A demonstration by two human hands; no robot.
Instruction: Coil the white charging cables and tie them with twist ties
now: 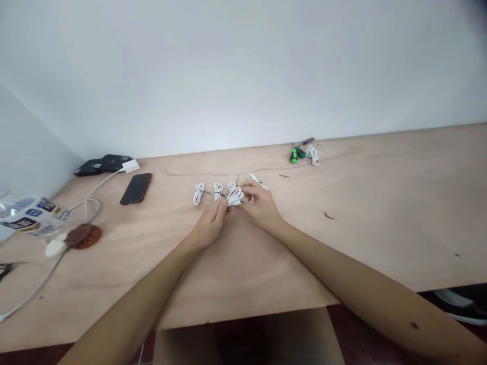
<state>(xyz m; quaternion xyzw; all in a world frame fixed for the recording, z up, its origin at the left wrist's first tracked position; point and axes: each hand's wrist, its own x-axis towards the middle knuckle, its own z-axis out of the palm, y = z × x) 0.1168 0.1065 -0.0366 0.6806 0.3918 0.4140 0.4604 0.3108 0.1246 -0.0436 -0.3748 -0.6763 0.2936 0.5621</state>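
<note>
Two bare forearms reached in from the bottom of the view to the middle of a plywood bench (342, 238). The left hand (211, 225) and right hand (261, 204) met just above the wood, with a small white cable coil (235, 196) held between them. The fingers (249, 188) of both hands were nearly closed, pinching the loops from either side. This firm, close grip kept the coil neatly bunched, with no loop hanging free. Just beside the hands lay a row of three more white coils (198, 193), with thin black wire ties (207, 192) near them. Farther back, near the wall, sat a green-handled screwdriver (293, 154) beside another white coil (312, 155). A dark phone (136, 188) lay well to the left.
</note>
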